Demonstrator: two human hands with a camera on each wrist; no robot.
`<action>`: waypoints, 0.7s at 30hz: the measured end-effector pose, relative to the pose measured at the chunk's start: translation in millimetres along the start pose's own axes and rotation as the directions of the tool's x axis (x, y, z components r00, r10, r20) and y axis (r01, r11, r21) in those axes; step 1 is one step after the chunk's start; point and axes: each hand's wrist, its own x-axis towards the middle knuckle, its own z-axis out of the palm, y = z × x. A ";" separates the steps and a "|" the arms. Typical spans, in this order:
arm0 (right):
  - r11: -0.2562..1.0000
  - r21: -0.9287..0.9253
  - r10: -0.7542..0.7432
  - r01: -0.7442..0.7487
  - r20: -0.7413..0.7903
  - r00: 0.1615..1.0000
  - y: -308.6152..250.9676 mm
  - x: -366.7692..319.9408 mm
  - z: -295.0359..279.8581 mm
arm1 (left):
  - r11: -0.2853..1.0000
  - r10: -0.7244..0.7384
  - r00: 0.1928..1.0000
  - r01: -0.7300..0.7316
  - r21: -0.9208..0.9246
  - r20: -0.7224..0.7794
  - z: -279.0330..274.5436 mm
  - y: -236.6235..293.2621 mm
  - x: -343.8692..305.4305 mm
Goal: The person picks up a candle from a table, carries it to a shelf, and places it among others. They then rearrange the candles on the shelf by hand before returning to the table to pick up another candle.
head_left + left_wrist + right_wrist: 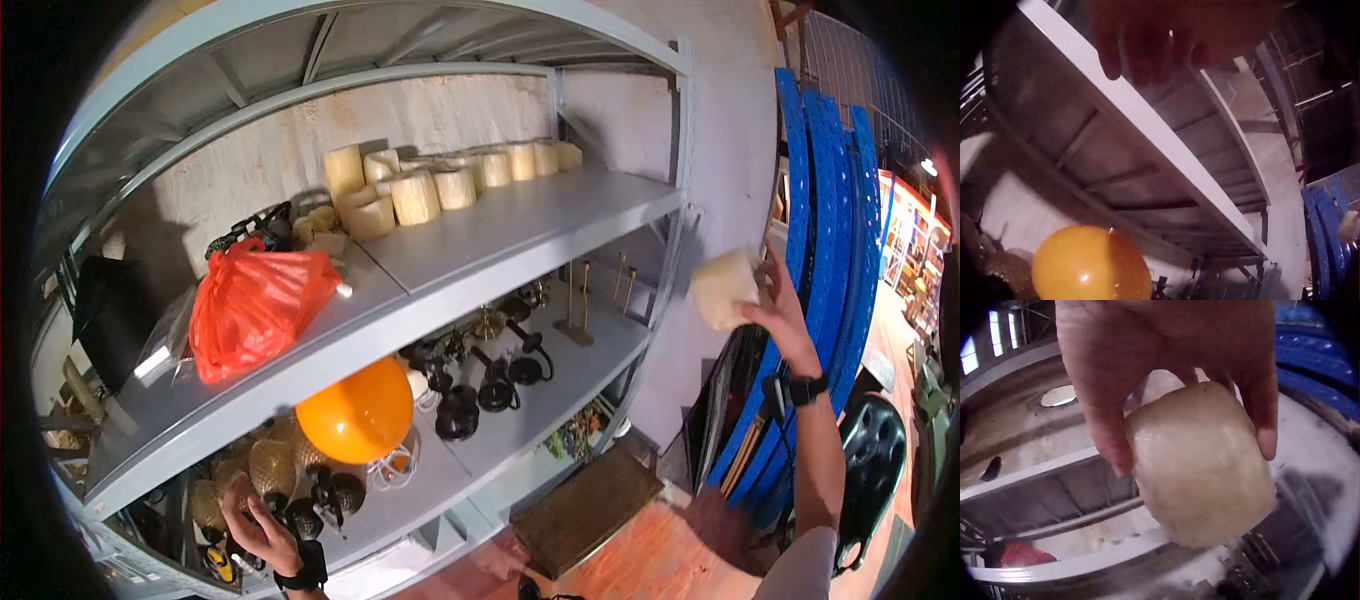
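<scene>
A grey rack fills the left and middle of the head view, its shelves running from near left to far right. Blue rails stand upright to the right of it. On the upper shelf a red bag lies at the left, and a candle row lines the far edge by the wall. On the shelf below sits an orange ball, just under the bag. To its right is a cluster of dark pots.

The right hand is raised between the rack's right end and the rails, apart from both. It holds a cream candle in the air at about the level of the lower shelf. In the right wrist view the thumb presses one side of the candle and the fingers curl round the other.

The left hand is low at the near left, at the front of the lower shelf, below and left of the ball. Its fingers are loosely bent and close together, and nothing shows in them.
</scene>
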 end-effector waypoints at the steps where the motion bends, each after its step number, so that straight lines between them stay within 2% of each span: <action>1: 0.999 -0.028 0.019 -0.019 0.023 1.000 -11.6 25.6 14.0 | 0.999 0.045 0.999 -0.045 0.007 -0.011 20.6 16.5 10.7; 3: 0.996 -0.092 -0.010 0.014 0.045 0.999 -15.9 74.2 36.3 | 0.960 0.257 0.966 -0.255 0.118 0.001 50.8 23.5 27.7; 5: 0.993 -0.117 -0.009 0.024 0.124 0.992 -12.7 121.6 59.4 | 0.959 0.271 0.963 -0.271 0.081 0.010 80.1 31.9 41.6; 6: 0.993 -0.113 -0.017 0.031 0.117 0.993 -11.0 142.9 72.1 | 0.943 0.286 0.958 -0.287 0.171 0.034 91.8 35.5 49.3; 7: 0.992 -0.121 -0.018 0.040 0.179 0.984 -8.7 163.9 86.0 | 0.917 0.296 0.953 -0.301 0.261 0.057 105.1 41.6 56.6; 8: 0.990 -0.128 -0.020 0.053 0.241 0.970 -5.7 183.6 99.5 | 0.930 0.292 0.955 -0.295 0.218 0.046 121.0 46.1 62.1; 9: 0.990 -0.123 -0.034 0.066 0.241 0.970 -1.1 202.8 112.6 | 0.929 0.296 0.955 -0.296 0.221 0.034 132.5 48.3 67.1; 11: 0.982 -0.132 -0.083 0.138 0.357 0.930 10.1 240.4 138.9 | 0.789 0.320 0.939 -0.337 0.514 0.125 151.1 52.2 72.8; 13: 0.985 -0.091 -0.098 0.149 0.418 0.903 20.8 273.5 166.9 | 0.736 0.331 0.941 -0.307 0.603 0.076 166.4 41.7 72.1; 15: 0.985 -0.040 -0.127 0.165 0.473 0.872 42.6 307.7 194.3 | 0.623 0.359 0.930 -0.297 0.724 0.072 172.9 26.4 71.9; 17: 0.929 -0.271 -0.120 0.254 0.427 0.896 44.7 332.4 225.2 | 0.595 0.392 0.920 -0.276 0.755 0.027 177.2 18.9 72.4; 18: 0.962 -0.255 0.053 0.100 0.529 0.847 44.0 344.3 230.6 | 0.598 0.409 0.912 -0.278 0.752 0.012 179.0 16.9 72.6; 19: 0.965 -0.236 0.028 0.118 0.537 0.843 59.0 361.5 244.9 | 0.600 0.427 0.904 -0.282 0.748 -0.001 180.0 15.4 73.2; 21: 0.883 -0.280 -0.200 0.376 0.500 0.842 99.8 398.1 280.4 | 0.580 0.433 0.901 -0.260 0.772 -0.021 181.2 11.3 74.1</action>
